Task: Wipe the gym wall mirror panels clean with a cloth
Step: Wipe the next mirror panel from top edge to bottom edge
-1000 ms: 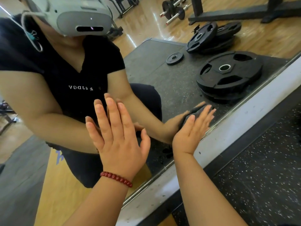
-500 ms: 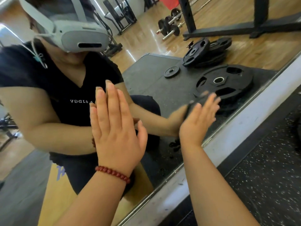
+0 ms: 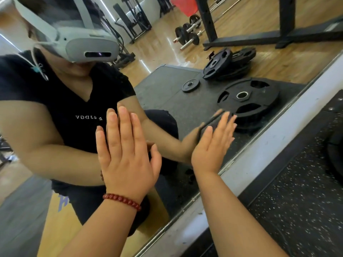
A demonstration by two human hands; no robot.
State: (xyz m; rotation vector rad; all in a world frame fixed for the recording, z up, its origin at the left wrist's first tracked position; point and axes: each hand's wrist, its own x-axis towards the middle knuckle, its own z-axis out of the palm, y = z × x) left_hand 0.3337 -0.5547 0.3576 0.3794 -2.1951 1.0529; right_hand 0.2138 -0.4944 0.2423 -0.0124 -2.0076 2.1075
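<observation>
One wall mirror (image 3: 167, 93) filled the frame from about 9 o'clock round to 2 o'clock, its pale lower frame strip (image 3: 263, 154) running diagonally from 6 o'clock up to 3 o'clock. Two hands were raised against the glass. The left hand (image 3: 126, 154), at centre-left, lay flat on the mirror with all five fingers straight and close together, holding nothing; one red bead bracelet (image 3: 122, 201) circled its wrist. To its right, at about 3 o'clock from it, the right hand (image 3: 213, 143) pressed one dark cloth (image 3: 209, 121) against the glass with straight fingers, only the cloth's upper edge showing past the fingertips. Reflected in the mirror was the person wearing one white headset (image 3: 87, 47) at 11 o'clock, one small weight plate (image 3: 190, 85), one large plate (image 3: 246, 98) just above the right hand, and a stack of plates (image 3: 226, 64) at 1 o'clock whose count could not be told. Black speckled rubber flooring (image 3: 297, 210) lay at 4 o'clock.
</observation>
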